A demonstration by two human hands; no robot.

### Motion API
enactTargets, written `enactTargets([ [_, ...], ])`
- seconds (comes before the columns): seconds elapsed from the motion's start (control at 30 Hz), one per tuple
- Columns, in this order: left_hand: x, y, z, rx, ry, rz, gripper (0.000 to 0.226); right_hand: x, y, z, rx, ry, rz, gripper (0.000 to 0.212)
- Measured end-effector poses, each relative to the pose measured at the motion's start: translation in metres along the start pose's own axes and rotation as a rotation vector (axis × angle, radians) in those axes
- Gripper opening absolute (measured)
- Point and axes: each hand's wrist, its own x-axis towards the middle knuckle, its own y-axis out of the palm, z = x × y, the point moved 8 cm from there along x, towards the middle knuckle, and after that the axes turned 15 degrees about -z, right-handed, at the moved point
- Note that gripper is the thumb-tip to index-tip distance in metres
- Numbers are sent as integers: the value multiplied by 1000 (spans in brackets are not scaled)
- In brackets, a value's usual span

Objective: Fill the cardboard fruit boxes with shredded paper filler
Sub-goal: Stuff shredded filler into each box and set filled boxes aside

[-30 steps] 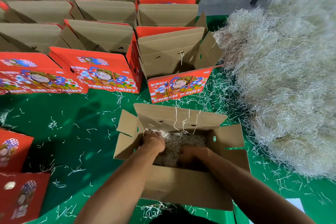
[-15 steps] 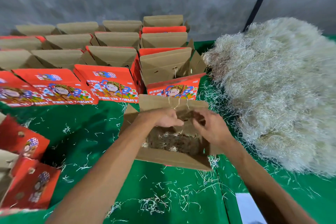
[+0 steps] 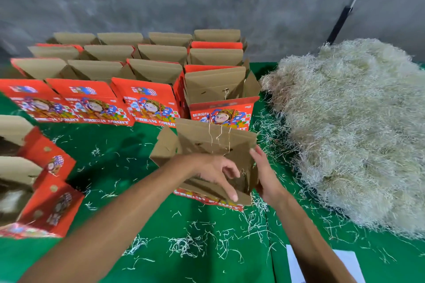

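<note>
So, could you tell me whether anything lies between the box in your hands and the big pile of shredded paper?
Nothing visible does. The open cardboard box sits left of the pale shredded-paper pile, with only green cloth and loose paper strands between them.

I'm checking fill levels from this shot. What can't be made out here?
- Filler level in the held box: head view, hidden by left hand and flaps.
- Contents of the rear boxes: raised flaps block them.
- Two left boxes: cut off by the frame edge.
</note>
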Motion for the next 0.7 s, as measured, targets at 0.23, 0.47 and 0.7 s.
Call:
enactTargets([
  [0.23, -19, -5, 47, 268, -75, -102, 59, 27, 26, -9, -183, 36, -207, 60],
  [0.47, -54, -69, 115, 329, -134, -380, 50, 32, 115, -44, -191, 155, -93, 51],
  [0.7, -98, -139, 212, 380, -257, -623, 26, 30, 242, -58, -250, 209, -4, 42],
])
